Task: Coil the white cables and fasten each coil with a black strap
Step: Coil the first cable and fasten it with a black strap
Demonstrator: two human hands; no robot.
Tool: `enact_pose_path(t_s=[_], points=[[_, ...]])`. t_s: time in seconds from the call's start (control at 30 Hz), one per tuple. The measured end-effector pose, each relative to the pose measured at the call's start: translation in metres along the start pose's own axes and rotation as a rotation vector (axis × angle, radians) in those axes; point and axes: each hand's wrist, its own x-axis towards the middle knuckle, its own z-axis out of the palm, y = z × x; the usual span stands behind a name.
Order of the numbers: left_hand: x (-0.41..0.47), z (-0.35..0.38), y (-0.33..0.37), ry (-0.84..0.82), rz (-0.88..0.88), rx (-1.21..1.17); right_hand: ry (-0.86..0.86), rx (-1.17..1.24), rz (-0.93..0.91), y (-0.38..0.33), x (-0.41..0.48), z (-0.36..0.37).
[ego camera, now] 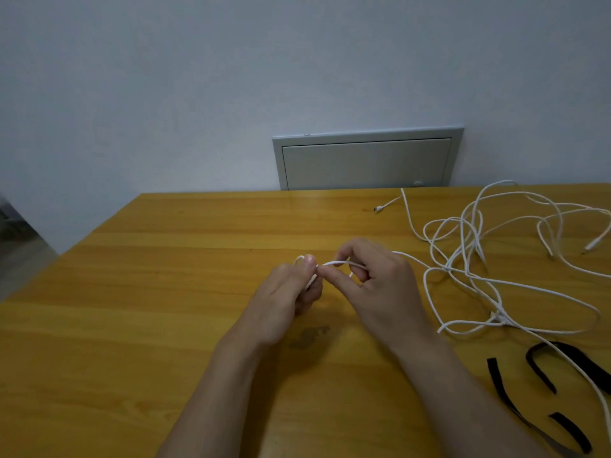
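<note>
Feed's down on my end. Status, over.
Left hand and right hand both pinch one white cable, small loop started. Other cables tangled at right. Black straps lie unused, near right.

Black strap (534,365) beyond right edge

Tangled white cables (444,268) lie beside loose black straps (497,378).
</note>
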Motion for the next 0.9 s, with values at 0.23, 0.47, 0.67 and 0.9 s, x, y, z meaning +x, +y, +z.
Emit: enact_pose_path(t_s=[0.23,0.47,0.67,0.9], points=[[-0.002,-0.006,0.001,-0.334,-0.098,-0.457,-0.029,0.151,0.088,0.005,-0.001,0.002],[-0.006,-0.005,0.010,-0.522,-0.029,-1.024,-0.112,0.280,0.118,0.003,-0.002,0.008],[0.004,-0.011,0.004,-0.324,0.080,-1.506,-0.301,0.185,0.148,-0.004,-0.010,0.021],[0.007,-0.014,0.001,0.117,0.071,-1.625,-0.313,0.035,0.188,-0.009,-0.017,0.033]])
